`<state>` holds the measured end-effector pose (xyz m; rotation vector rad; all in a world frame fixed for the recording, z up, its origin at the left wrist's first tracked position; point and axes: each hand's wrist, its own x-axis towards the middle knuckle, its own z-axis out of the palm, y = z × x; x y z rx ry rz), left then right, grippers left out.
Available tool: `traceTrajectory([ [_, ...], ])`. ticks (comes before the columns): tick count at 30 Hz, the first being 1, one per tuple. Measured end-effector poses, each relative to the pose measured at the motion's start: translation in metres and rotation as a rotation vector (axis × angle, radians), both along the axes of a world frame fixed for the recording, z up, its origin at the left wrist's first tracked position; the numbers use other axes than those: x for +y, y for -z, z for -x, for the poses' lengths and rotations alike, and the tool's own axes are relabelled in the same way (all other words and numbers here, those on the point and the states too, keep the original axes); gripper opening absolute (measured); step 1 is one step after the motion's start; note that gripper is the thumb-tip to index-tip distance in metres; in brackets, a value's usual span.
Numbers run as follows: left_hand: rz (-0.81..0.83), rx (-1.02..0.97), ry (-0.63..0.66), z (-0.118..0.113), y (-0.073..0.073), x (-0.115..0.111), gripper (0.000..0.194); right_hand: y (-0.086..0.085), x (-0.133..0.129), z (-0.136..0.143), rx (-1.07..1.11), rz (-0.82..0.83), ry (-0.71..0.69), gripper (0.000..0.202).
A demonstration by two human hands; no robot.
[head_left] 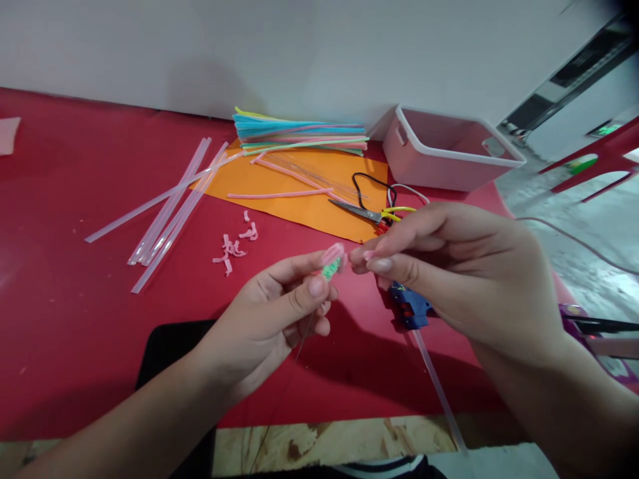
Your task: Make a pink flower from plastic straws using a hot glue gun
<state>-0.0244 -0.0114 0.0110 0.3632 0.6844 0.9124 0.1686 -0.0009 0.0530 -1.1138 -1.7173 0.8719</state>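
Observation:
My left hand (279,306) pinches a small pink-and-green pipe cleaner flower (331,255) between thumb and fingers, and a thin wire stem (304,337) runs down below it. Just to the right of the flower, my right hand (474,279) is closed in a pinch on a tiny pink pipe cleaner piece (368,255). Several similar short pink pieces (230,247) lie loose on the red table to the left. Partly hidden under my right hand is a blue glue gun (410,306), a long clear glue stick (439,389) coming out of its back.
Clear glue sticks (170,219) lie crossed at left. Orange paper (284,205) carries scissors (357,211), pink pipe cleaners (279,195) and thin wires. Behind is a colourful pipe cleaner bundle (299,133); a pink bin (434,159) stands back right. A black flat object (172,346) lies near my left forearm.

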Motion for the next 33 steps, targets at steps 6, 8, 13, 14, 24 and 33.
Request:
traceTrajectory([
  [6, 0.011, 0.014, 0.016, 0.0, 0.0, -0.001, 0.02, -0.004, 0.0, -0.002, -0.32, -0.292, -0.049, 0.012],
  [8, 0.023, 0.021, 0.028, -0.001, 0.0, -0.001, 0.022, -0.005, 0.0, -0.002, -0.412, -0.381, -0.067, 0.015],
  [13, 0.032, 0.051, 0.061, -0.002, 0.0, -0.001, 0.021, -0.004, -0.001, -0.003, -0.5, -0.482, -0.078, 0.021],
  [14, 0.03, 0.055, 0.065, -0.002, 0.0, -0.001, 0.021, -0.003, -0.001, -0.003, -0.503, -0.485, -0.075, 0.023],
  [24, 0.029, 0.067, 0.089, -0.002, 0.003, -0.002, 0.019, -0.005, 0.0, -0.004, -0.51, -0.475, -0.071, 0.017],
  [33, 0.107, 0.008, 0.118, -0.001, 0.001, 0.0, 0.026, -0.006, 0.011, -0.011, -0.5, -0.614, -0.225, 0.018],
])
